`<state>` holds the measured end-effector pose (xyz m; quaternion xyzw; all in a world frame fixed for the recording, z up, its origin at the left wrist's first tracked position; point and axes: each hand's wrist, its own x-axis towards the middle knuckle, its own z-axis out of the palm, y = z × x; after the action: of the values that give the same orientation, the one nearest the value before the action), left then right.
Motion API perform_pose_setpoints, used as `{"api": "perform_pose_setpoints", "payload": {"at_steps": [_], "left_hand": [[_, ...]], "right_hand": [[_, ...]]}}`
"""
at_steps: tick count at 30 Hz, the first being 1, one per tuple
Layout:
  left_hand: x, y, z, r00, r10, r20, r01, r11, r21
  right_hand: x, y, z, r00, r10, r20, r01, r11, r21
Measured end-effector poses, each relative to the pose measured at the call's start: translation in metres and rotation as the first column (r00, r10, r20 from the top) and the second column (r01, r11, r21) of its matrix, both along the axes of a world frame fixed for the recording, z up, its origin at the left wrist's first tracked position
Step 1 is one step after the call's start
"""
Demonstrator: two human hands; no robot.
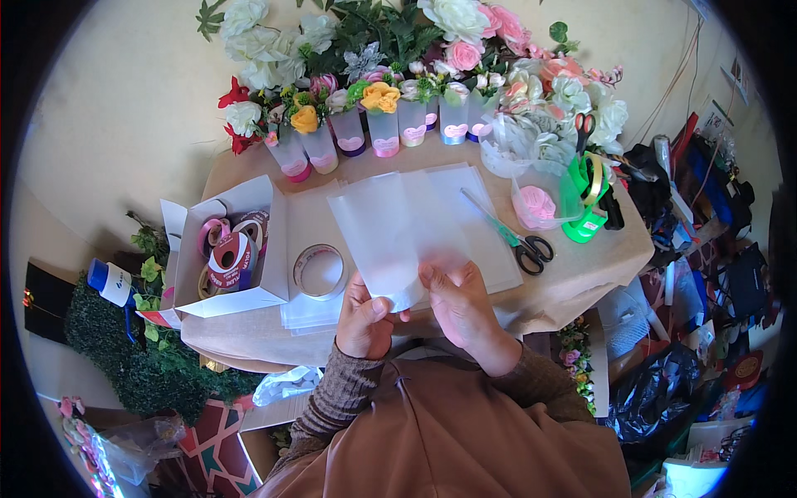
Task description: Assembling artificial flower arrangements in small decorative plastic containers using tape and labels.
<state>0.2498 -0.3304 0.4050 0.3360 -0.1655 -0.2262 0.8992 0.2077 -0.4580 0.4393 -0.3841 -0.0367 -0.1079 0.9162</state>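
A frosted translucent sheet [380,224], curled partly into a tube, stands out from my two hands over the table. My left hand [366,317] grips its lower left edge, thumb on top, by a whitish round bottom end. On the right side, my right hand [457,305] pinches the sheet between thumb and fingers. Flat translucent sheets [492,255] lie beneath. A roll of clear tape [319,271] rests left of my hands. Black-handled scissors [532,254] and a craft knife with a green grip [501,229] lie to the right.
A white box [274,249] of ribbon rolls stands left. Frosted cups with artificial flowers [383,127] line the back. A plastic tub of pink labels [548,211] and a green tape dispenser [585,227] stand right. Artificial flowers [464,56] crowd against the wall.
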Motion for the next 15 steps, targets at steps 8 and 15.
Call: {"api": "perform_pose_setpoints", "payload": {"at_steps": [8, 15], "left_hand": [[-0.003, -0.001, 0.011, 0.995, 0.090, 0.035, -0.093, 0.990, 0.105], [0.003, 0.005, 0.007, 0.991, 0.057, 0.117, -0.074, 0.987, 0.142]], "right_hand": [[0.003, -0.005, -0.010, 0.994, 0.106, 0.010, -0.106, 0.994, 0.029], [0.003, -0.006, -0.010, 0.991, 0.134, 0.020, -0.135, 0.990, 0.039]]}}
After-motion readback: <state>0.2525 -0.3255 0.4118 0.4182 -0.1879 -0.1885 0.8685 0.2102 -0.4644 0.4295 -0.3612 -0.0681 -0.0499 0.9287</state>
